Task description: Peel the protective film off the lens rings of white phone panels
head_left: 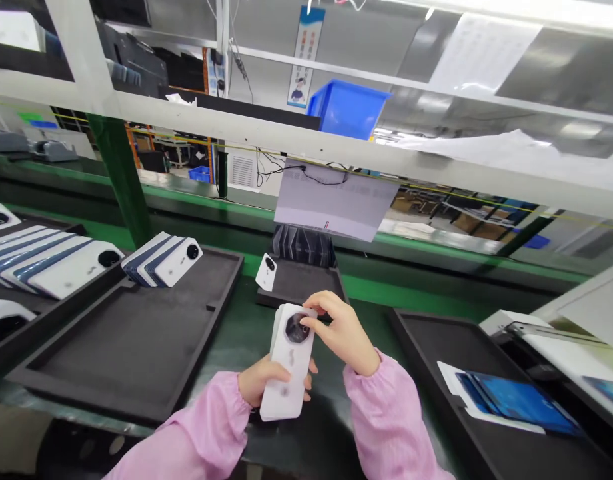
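Observation:
A small stack of white phone back covers point(286, 373) stands tilted over the green bench, each cover seeming to overlap the one behind. The front one has a round black camera area near its top. My left hand point(266, 380) is closed around the lower half, thumb across the front and fingertips showing at the right edge. At the top right corner my right hand point(339, 327) pinches the cover, its thumb by the camera area and its fingers over the top edge. Behind the hands, a single white cover point(266, 272) leans in a small black tray point(301, 283).
Left, a black foam tray point(121, 353) holds several covers point(164, 260) at its far end; another row of covers point(61, 267) lies farther left. Right, a black tray point(436, 333) contains blue-faced sheets point(521, 400). A white sheet point(336, 197) hangs below the shelf bar ahead.

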A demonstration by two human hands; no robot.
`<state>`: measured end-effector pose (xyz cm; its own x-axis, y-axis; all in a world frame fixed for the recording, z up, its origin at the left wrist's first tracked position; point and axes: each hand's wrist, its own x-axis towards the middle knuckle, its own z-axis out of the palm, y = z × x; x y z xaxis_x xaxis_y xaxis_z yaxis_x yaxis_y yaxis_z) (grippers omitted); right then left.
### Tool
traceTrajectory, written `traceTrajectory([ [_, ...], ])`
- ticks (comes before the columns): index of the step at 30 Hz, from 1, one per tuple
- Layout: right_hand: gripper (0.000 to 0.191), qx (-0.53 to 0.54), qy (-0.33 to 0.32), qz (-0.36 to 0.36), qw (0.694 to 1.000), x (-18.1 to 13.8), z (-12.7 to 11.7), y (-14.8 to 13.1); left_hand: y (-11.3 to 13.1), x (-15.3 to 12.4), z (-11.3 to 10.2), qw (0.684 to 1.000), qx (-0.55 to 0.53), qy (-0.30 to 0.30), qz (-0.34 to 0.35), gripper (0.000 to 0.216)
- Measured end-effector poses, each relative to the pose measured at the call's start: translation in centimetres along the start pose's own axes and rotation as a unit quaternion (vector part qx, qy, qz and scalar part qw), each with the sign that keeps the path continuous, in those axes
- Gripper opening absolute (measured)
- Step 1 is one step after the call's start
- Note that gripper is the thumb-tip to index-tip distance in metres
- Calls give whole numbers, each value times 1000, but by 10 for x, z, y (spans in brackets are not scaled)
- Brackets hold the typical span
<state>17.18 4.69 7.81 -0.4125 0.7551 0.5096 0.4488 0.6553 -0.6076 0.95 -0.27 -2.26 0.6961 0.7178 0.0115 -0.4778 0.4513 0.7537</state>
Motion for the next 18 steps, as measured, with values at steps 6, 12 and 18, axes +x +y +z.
traceTrajectory([
  [6,10,40,-16,9,999,3,2,-6,7,-9,6,998,36,58,-17,50],
  [12,13,43,-84,42,995,6,-6,2,7,-6,6,994,69,69,-48,53],
  [18,16,-84,-121,-121,982,-22,-7,-26,4,-5,8,989,-141,53,-9,39],
])
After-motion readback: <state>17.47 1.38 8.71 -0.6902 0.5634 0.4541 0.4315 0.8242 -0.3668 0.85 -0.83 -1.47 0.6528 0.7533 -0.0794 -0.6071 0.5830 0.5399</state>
